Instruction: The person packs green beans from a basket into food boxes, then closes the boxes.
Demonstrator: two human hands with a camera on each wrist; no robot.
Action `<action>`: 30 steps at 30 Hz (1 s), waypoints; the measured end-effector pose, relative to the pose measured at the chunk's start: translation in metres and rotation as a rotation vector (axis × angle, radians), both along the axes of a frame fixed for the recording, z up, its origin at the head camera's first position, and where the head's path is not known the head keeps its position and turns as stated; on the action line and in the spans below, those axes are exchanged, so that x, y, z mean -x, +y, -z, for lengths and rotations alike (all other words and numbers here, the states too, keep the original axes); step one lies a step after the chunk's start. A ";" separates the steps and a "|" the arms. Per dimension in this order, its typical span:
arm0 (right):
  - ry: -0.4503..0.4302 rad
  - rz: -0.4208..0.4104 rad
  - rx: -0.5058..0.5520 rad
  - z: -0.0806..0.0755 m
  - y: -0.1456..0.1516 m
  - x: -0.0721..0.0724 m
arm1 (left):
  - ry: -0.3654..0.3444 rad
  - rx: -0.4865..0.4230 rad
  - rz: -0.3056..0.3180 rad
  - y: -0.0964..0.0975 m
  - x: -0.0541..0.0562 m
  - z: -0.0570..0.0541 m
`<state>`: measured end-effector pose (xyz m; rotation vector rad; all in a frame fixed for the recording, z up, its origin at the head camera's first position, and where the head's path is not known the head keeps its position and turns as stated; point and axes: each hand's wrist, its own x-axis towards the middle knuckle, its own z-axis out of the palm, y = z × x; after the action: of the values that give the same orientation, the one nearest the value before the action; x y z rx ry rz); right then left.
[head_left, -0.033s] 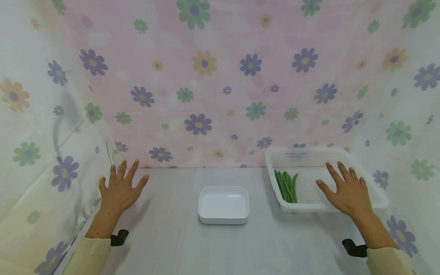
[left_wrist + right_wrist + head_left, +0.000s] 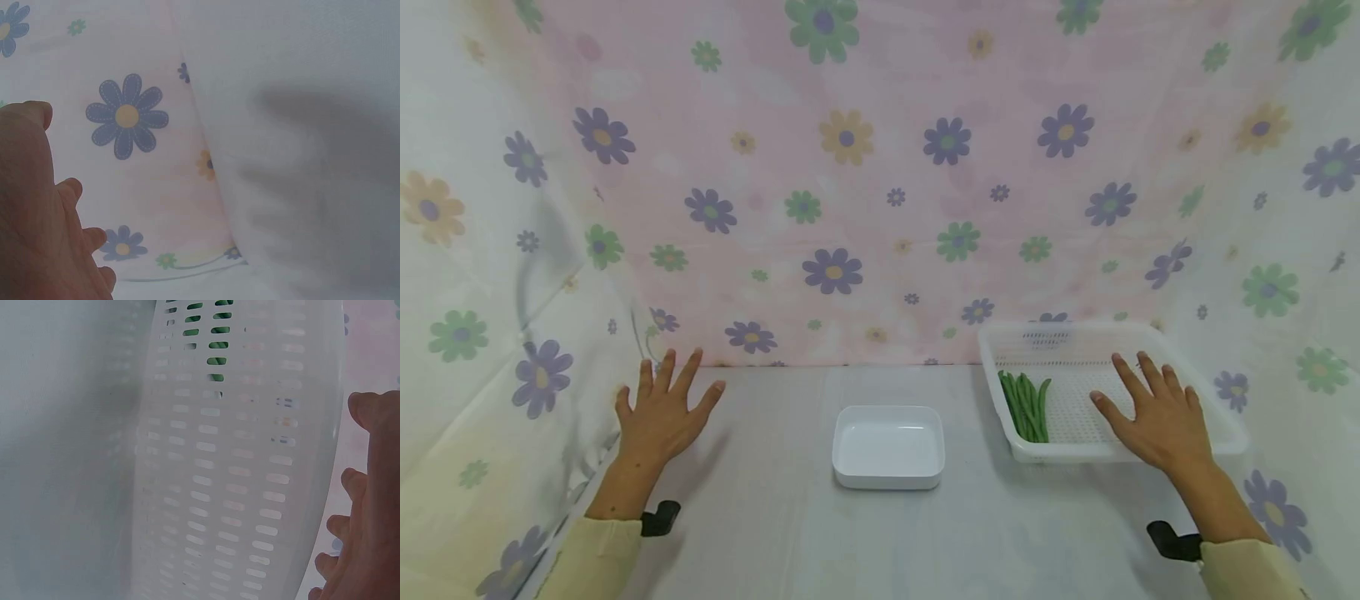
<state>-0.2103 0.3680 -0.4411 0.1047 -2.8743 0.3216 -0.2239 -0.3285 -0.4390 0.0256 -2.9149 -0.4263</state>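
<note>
My left hand [image 2: 658,421] hovers over the left part of the table, fingers spread, holding nothing; its shadow falls on the white surface. On the right, my right hand [image 2: 1165,421] is stretched out with spread fingers above the near right part of a white perforated basket [image 2: 1120,452]. Several green beans [image 2: 1026,408] lie together along the basket's left side. Through slots in the basket wall [image 2: 206,462], bits of green show in the right wrist view. Between the hands stands a shallow white rectangular dish [image 2: 887,482] with nothing in it.
A white cloth covers the table [image 2: 745,517]. Behind it hangs a pink floral curtain [image 2: 865,200], and pale floral cloth closes off both sides. A dark wrist mount [image 2: 660,518] sticks out by the left sleeve, another [image 2: 1172,542] by the right.
</note>
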 end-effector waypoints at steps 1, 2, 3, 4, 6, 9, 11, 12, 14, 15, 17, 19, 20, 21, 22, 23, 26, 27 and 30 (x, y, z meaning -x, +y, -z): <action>-0.001 -0.001 0.002 0.000 0.000 0.000 | 0.000 0.000 -0.001 0.000 0.000 0.000; -0.002 -0.001 0.004 0.000 0.000 0.000 | -0.001 0.000 -0.001 0.000 0.000 -0.001; -0.004 -0.002 0.005 0.000 -0.001 -0.001 | -0.001 0.001 -0.001 0.000 -0.001 -0.001; -0.006 -0.002 0.007 -0.001 -0.001 -0.001 | 0.000 0.002 -0.001 0.000 -0.001 -0.002; -0.011 -0.002 0.009 -0.001 -0.001 -0.001 | 0.000 0.000 -0.002 0.000 -0.001 -0.003; -0.016 -0.002 0.008 -0.001 -0.001 -0.001 | 0.001 -0.003 -0.002 0.001 -0.002 -0.005; -0.016 -0.003 0.007 -0.001 -0.001 -0.001 | 0.001 -0.004 0.001 0.001 -0.002 -0.006; -0.015 -0.004 0.005 -0.001 -0.001 -0.001 | 0.001 -0.004 0.002 0.001 -0.002 -0.006; -0.014 -0.007 0.001 0.000 -0.001 -0.001 | -0.001 -0.003 0.004 0.002 -0.003 -0.005; -0.013 -0.008 0.000 0.000 -0.002 -0.001 | -0.001 -0.002 0.004 0.002 -0.003 -0.005; -0.009 -0.012 -0.004 0.001 -0.002 -0.001 | 0.000 -0.001 0.003 0.003 -0.003 -0.004; -0.006 -0.014 -0.008 0.002 -0.004 -0.001 | 0.003 -0.001 0.001 0.003 -0.003 -0.004; -0.008 -0.016 -0.006 0.002 -0.004 -0.001 | 0.006 -0.002 -0.001 0.004 -0.003 -0.004; -0.006 -0.019 -0.008 0.002 -0.004 -0.001 | 0.011 -0.001 -0.002 0.004 -0.003 -0.004; -0.007 -0.022 -0.007 0.001 -0.004 -0.001 | 0.013 -0.003 -0.002 0.004 -0.003 -0.004; -0.008 -0.025 -0.005 0.001 -0.004 -0.001 | 0.017 -0.005 -0.002 0.004 -0.004 -0.004; -0.014 -0.039 0.008 0.000 -0.003 -0.002 | 0.031 -0.008 0.000 0.005 -0.004 -0.004; -0.011 -0.044 0.009 -0.001 -0.003 -0.002 | 0.036 -0.011 0.001 0.004 -0.004 -0.004; -0.010 -0.061 0.028 -0.002 -0.003 -0.002 | 0.052 -0.021 0.008 0.004 -0.004 -0.003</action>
<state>-0.2079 0.3654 -0.4388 0.1870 -2.8798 0.3746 -0.2199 -0.3245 -0.4355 0.0056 -2.8604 -0.4514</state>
